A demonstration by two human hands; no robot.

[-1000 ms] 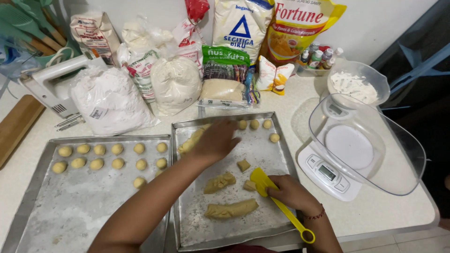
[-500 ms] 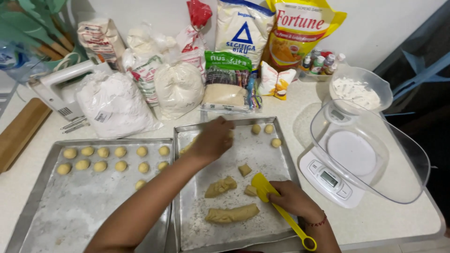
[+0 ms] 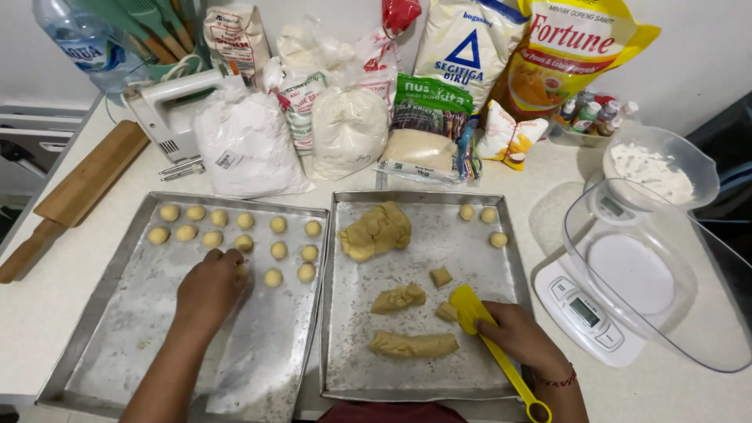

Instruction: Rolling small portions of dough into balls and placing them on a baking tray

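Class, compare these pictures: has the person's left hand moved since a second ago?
Yes. The left hand has left the right tray, where it was near the big dough lump, and now rests over the left tray beside the dough balls.

A dough ball (image 3: 244, 266), small, round and pale yellow, sits under the left hand's (image 3: 210, 288) fingertips on the left tray (image 3: 94, 313), at the end of the second row. A yellow scraper (image 3: 470, 307), flat-bladed with a long handle, lies gripped in the right hand (image 3: 521, 341), its blade touching a small dough piece (image 3: 447, 312).
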